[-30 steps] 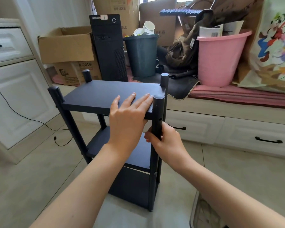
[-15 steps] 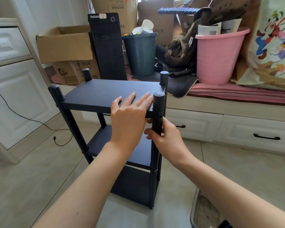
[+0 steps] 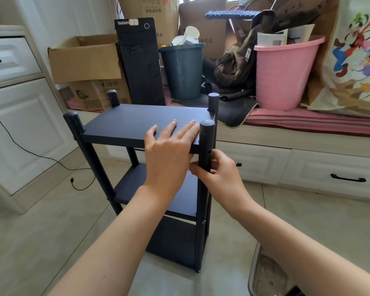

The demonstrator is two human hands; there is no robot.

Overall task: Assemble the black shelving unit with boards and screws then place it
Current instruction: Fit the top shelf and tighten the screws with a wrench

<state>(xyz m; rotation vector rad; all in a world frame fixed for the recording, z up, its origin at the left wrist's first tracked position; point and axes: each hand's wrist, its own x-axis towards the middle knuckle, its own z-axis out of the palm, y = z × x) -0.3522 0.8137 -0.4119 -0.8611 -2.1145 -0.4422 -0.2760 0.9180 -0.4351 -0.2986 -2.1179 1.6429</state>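
Pale tiled floor (image 3: 41,231) carries the black shelving unit (image 3: 150,124), which stands upright in front of a low window seat (image 3: 286,142) with white drawers. Behind the shelving unit, on that seat, sit two bins, one dark grey bin (image 3: 182,71) and one pink bin (image 3: 286,75), one black computer tower (image 3: 140,60), and several cardboard boxes (image 3: 83,58). To the left of the shelving unit stands a white cabinet (image 3: 15,116), with one black cable (image 3: 51,159) trailing over the floor.

Three boards and four round posts are counted on the shelving unit. On its top board the left hand (image 3: 169,150) lies flat, fingers straight and slightly spread. The right hand (image 3: 218,174) grips the near right post (image 3: 205,146) just below that board, fingers curled around it.
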